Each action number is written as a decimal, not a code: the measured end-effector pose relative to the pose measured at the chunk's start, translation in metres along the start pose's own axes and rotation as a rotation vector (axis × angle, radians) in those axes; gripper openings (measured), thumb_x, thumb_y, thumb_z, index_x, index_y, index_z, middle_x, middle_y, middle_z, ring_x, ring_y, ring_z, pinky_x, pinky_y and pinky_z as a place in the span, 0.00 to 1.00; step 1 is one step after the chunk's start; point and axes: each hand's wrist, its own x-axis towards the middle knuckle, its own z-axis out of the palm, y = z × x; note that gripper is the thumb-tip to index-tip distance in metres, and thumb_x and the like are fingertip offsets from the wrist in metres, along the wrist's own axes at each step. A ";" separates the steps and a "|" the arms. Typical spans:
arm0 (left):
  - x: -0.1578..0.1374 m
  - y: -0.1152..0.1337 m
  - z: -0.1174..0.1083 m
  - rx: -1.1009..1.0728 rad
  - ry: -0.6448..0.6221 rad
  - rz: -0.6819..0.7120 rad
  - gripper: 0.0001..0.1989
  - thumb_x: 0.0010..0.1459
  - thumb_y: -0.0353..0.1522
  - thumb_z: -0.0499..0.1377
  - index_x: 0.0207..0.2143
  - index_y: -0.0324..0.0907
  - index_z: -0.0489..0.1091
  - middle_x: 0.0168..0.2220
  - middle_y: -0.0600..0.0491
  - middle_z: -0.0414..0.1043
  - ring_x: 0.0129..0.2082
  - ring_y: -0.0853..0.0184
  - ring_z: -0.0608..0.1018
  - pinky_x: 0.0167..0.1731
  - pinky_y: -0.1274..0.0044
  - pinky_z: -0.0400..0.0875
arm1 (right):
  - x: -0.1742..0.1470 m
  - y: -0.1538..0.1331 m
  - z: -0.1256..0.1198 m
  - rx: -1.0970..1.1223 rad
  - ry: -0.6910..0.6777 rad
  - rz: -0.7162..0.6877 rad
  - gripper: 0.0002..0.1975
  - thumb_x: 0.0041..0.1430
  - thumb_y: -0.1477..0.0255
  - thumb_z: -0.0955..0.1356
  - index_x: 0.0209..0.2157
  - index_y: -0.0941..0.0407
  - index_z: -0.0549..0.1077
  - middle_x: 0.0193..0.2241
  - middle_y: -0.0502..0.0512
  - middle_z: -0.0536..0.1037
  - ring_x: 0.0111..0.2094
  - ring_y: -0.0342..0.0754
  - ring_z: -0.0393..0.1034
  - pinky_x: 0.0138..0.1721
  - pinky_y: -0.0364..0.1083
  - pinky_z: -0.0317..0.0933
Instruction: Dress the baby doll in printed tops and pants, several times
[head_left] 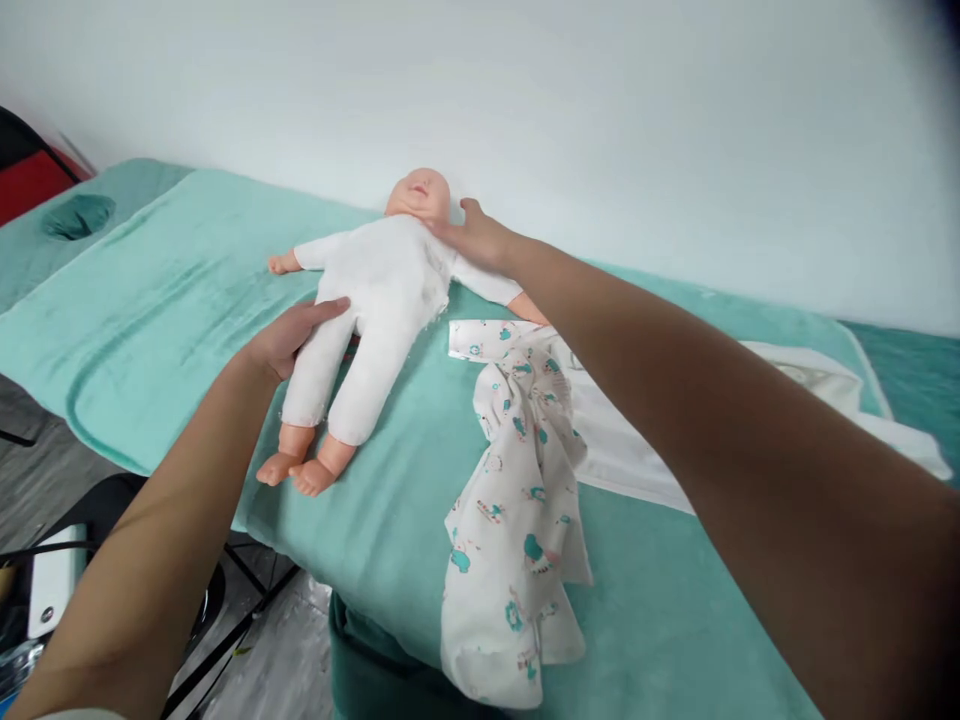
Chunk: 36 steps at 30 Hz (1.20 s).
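A baby doll (386,270) with a white cloth body and plastic head, hands and feet lies on its back on a green-covered bed (390,540). My left hand (296,335) is around the side of its hip and upper thigh, thumb on top and the fingers partly hidden. At the doll's neck and shoulder, my right hand (480,238) rests with its thumb stretched up, apart from the fingers. A white baby garment (517,510) with a teal and pink print lies rumpled beside the doll, its lower part near the bed's front edge.
White cloth (622,440) spreads on the bed beneath my right forearm. Behind the bed stands a white wall (562,110). At lower left are a white device (56,580), cables and a dark stool. A face hole (77,216) shows at the bed's left end.
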 end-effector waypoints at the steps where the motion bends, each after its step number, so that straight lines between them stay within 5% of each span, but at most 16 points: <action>1: -0.001 -0.001 0.000 0.035 0.036 0.005 0.29 0.54 0.48 0.66 0.51 0.39 0.74 0.41 0.41 0.80 0.42 0.50 0.82 0.43 0.60 0.79 | -0.007 0.014 -0.008 -0.030 -0.012 0.051 0.44 0.64 0.41 0.63 0.64 0.63 0.58 0.62 0.72 0.69 0.59 0.58 0.69 0.60 0.55 0.63; 4: -0.013 0.000 0.007 0.290 0.315 0.127 0.29 0.55 0.49 0.65 0.53 0.40 0.72 0.48 0.41 0.78 0.49 0.49 0.79 0.49 0.58 0.75 | -0.038 0.062 -0.040 -0.045 -0.046 0.210 0.35 0.69 0.43 0.55 0.47 0.60 0.72 0.47 0.68 0.80 0.45 0.55 0.77 0.46 0.50 0.70; 6: -0.029 -0.001 0.022 0.548 0.566 0.350 0.27 0.56 0.45 0.65 0.53 0.41 0.70 0.54 0.40 0.74 0.56 0.49 0.75 0.56 0.57 0.70 | -0.067 0.092 -0.066 -0.070 -0.054 0.280 0.33 0.70 0.45 0.53 0.40 0.57 0.72 0.42 0.64 0.81 0.39 0.50 0.77 0.41 0.46 0.70; 8: -0.053 -0.008 0.050 0.753 0.678 0.599 0.21 0.59 0.40 0.62 0.53 0.42 0.71 0.56 0.41 0.71 0.59 0.51 0.71 0.59 0.59 0.66 | -0.101 0.114 -0.092 -0.185 -0.076 0.330 0.29 0.67 0.44 0.59 0.34 0.56 0.72 0.37 0.61 0.80 0.35 0.48 0.75 0.37 0.45 0.67; 10: -0.078 -0.023 0.088 0.846 0.549 0.689 0.14 0.65 0.37 0.54 0.49 0.42 0.72 0.50 0.44 0.74 0.53 0.55 0.75 0.55 0.63 0.69 | -0.136 0.124 -0.114 -0.304 -0.132 0.332 0.24 0.61 0.48 0.68 0.33 0.56 0.74 0.34 0.59 0.80 0.33 0.50 0.74 0.36 0.46 0.65; 13: -0.105 -0.049 0.148 1.008 0.097 0.526 0.16 0.63 0.42 0.57 0.47 0.42 0.72 0.45 0.46 0.75 0.43 0.58 0.77 0.45 0.68 0.72 | -0.182 0.117 -0.133 -0.590 -0.243 0.235 0.15 0.58 0.59 0.71 0.40 0.55 0.77 0.42 0.59 0.81 0.40 0.54 0.74 0.39 0.47 0.64; 16: -0.118 -0.060 0.193 1.072 -0.041 0.466 0.11 0.58 0.40 0.61 0.38 0.41 0.72 0.42 0.47 0.74 0.40 0.59 0.76 0.40 0.69 0.71 | -0.215 0.096 -0.138 -0.781 -0.193 0.114 0.17 0.61 0.64 0.68 0.50 0.53 0.76 0.51 0.61 0.79 0.48 0.59 0.73 0.45 0.50 0.63; 19: -0.128 -0.052 0.222 1.002 -0.162 0.687 0.05 0.58 0.30 0.57 0.35 0.43 0.72 0.40 0.49 0.74 0.40 0.60 0.76 0.40 0.70 0.70 | -0.244 0.067 -0.139 -0.745 -0.024 -0.025 0.19 0.65 0.64 0.64 0.55 0.52 0.75 0.51 0.61 0.80 0.49 0.60 0.73 0.47 0.52 0.63; 22: -0.139 -0.038 0.247 0.978 -0.085 0.937 0.13 0.58 0.25 0.54 0.42 0.45 0.73 0.44 0.49 0.74 0.45 0.59 0.76 0.43 0.68 0.70 | -0.282 0.037 -0.143 -0.600 0.029 -0.220 0.17 0.66 0.65 0.63 0.51 0.52 0.78 0.49 0.57 0.81 0.48 0.57 0.74 0.48 0.50 0.62; 27: -0.141 -0.021 0.288 0.909 0.261 1.214 0.18 0.58 0.27 0.57 0.52 0.41 0.68 0.57 0.39 0.67 0.60 0.53 0.67 0.59 0.60 0.63 | -0.358 0.008 -0.155 -0.410 -0.076 -0.431 0.14 0.64 0.71 0.63 0.44 0.53 0.79 0.44 0.53 0.82 0.46 0.53 0.74 0.47 0.47 0.61; 29: -0.139 -0.014 0.300 0.945 0.212 1.241 0.18 0.56 0.26 0.58 0.50 0.42 0.68 0.58 0.41 0.67 0.62 0.53 0.67 0.63 0.59 0.59 | -0.384 0.009 -0.162 -0.367 -0.089 -0.438 0.13 0.64 0.71 0.63 0.44 0.54 0.79 0.44 0.54 0.82 0.45 0.53 0.74 0.46 0.47 0.61; 32: -0.143 -0.004 0.314 1.068 0.046 1.125 0.10 0.55 0.26 0.57 0.41 0.45 0.68 0.44 0.48 0.74 0.49 0.56 0.75 0.58 0.63 0.65 | -0.411 0.021 -0.176 -0.337 -0.089 -0.257 0.12 0.63 0.67 0.67 0.47 0.54 0.75 0.44 0.55 0.81 0.40 0.52 0.74 0.40 0.46 0.61; 36: -0.159 0.007 0.325 0.921 0.227 1.013 0.09 0.56 0.27 0.56 0.40 0.45 0.65 0.42 0.49 0.72 0.43 0.58 0.76 0.45 0.68 0.70 | -0.428 0.047 -0.187 -0.354 -0.088 0.141 0.24 0.59 0.63 0.71 0.56 0.55 0.68 0.43 0.60 0.81 0.36 0.55 0.75 0.36 0.48 0.63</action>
